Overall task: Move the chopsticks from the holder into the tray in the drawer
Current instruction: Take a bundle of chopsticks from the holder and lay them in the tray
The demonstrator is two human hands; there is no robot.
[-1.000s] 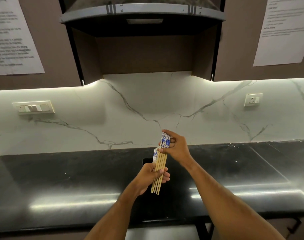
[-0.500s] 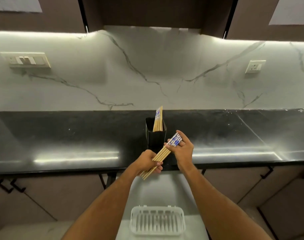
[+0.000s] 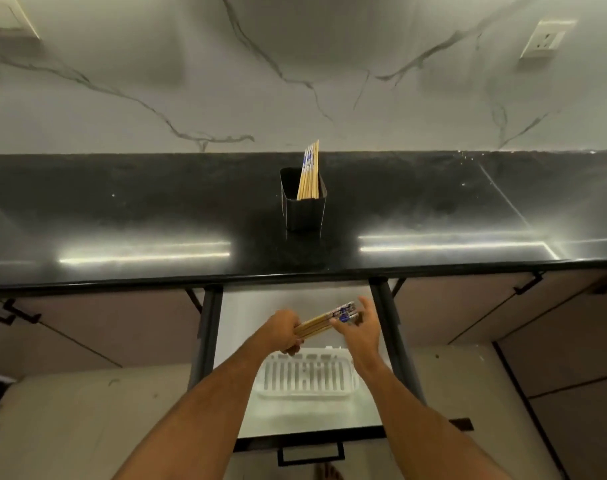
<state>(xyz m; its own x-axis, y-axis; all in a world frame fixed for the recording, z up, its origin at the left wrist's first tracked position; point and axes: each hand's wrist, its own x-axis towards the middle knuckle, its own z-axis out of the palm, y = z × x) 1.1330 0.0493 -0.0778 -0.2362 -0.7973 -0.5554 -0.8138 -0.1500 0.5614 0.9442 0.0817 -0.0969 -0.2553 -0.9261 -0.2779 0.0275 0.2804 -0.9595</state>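
Observation:
A bundle of wooden chopsticks (image 3: 324, 321) with blue-and-white tops lies almost level between my hands, above the open drawer (image 3: 295, 429). My left hand (image 3: 284, 330) is shut around the plain ends. My right hand (image 3: 359, 329) pinches the patterned tops with its fingertips. Just below them a white slotted tray (image 3: 307, 377) sits in the drawer, with nothing in it. On the black counter the dark square holder (image 3: 303, 206) stands upright with several more chopsticks (image 3: 309, 173) leaning in it.
The black countertop (image 3: 122, 220) ends in a front edge above the drawer. Closed cabinet doors (image 3: 104, 327) flank the drawer on both sides. The drawer's black handle (image 3: 310, 453) faces me. A marble backsplash with a socket (image 3: 546, 38) rises behind.
Both hands carried the chopstick bundle down from in front of the holder, over the counter edge, to just above the tray. The bundle tilted from upright to nearly level. My view tipped downward.

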